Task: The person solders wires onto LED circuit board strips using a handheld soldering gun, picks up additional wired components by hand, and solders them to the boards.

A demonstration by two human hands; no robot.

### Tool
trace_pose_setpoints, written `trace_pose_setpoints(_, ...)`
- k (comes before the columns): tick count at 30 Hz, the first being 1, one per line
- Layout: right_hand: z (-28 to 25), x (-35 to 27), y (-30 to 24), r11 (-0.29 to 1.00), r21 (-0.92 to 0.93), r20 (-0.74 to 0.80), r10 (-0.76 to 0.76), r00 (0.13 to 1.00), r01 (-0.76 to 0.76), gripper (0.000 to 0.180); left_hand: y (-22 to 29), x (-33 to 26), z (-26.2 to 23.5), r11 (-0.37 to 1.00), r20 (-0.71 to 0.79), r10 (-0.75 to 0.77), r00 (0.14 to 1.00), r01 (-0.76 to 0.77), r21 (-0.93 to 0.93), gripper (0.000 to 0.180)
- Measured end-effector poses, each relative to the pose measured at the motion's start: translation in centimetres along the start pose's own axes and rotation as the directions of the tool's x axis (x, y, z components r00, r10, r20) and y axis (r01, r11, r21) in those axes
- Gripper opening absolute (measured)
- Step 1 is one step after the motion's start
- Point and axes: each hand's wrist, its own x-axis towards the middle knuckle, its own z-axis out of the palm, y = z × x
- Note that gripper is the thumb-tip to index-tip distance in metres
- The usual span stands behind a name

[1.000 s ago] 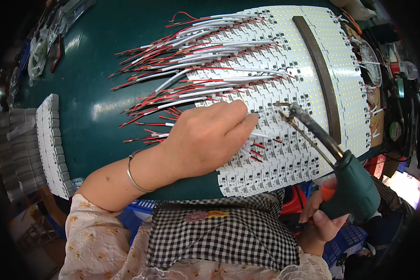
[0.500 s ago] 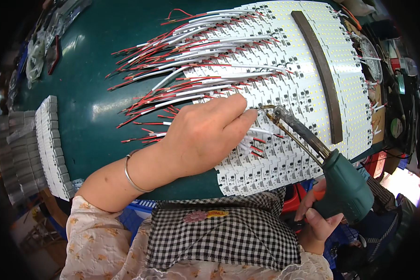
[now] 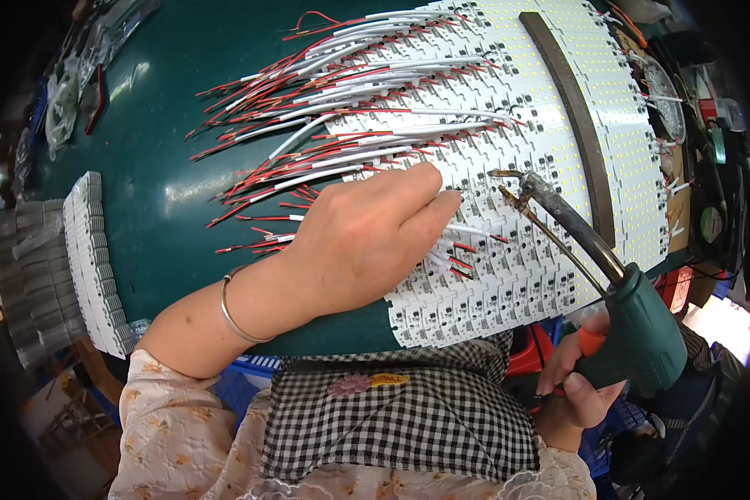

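My left hand [image 3: 371,225] rests over the rows of white LED boards [image 3: 508,283], thumb and forefinger pressed together. Whatever sits between those fingertips is hidden. My right hand [image 3: 587,392] grips a green soldering gun [image 3: 642,325] with an orange trigger. Its dark, angled tip [image 3: 504,173] points left, just above the boards and to the right of my left fingertips. A thin metal tube runs below the barrel. White cables [image 3: 342,108] with bare red and black wire ends lie across the boards' left side, and some pass under my left hand.
A dark curved bar [image 3: 571,108] lies across the boards on the right. On the green tabletop's [image 3: 167,200] left end stands a stack of white boards [image 3: 96,258]. Plastic bags [image 3: 62,104] lie at the far left. A clear container [image 3: 662,96] sits at the far right.
The soldering gun in my right hand has moved right and its tip slightly farther away, leaving a wider gap to my left fingertips. My left hand has stayed in place.
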Motion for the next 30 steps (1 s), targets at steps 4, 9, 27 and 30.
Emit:
trace_pose_setpoints(4,-0.1,0.1,0.0,1.0,0.016,0.027,0.012,1.0,-0.013,0.064,0.0,0.0,0.0,1.0,-0.013,0.004,1.0,-0.004,0.009,0.042)
trace_pose_setpoints(9,-0.2,0.0,0.0,0.999,0.011,0.027,0.033,0.999,-0.033,0.065,0.0,0.1,0.1,1.0,-0.02,0.0,1.0,0.0,-0.001,0.041)
trace_pose_setpoints(27,-1.2,-0.3,0.5,0.999,0.013,0.019,-0.043,0.999,0.043,0.064,0.2,0.2,-0.1,0.996,-0.039,0.024,0.999,-0.021,0.088,0.042)
trace_pose_setpoints(30,-1.4,-0.5,0.5,1.0,0.014,0.005,-0.013,1.0,0.013,0.063,0.0,0.2,0.1,0.996,-0.046,0.028,0.999,-0.024,0.083,0.042)
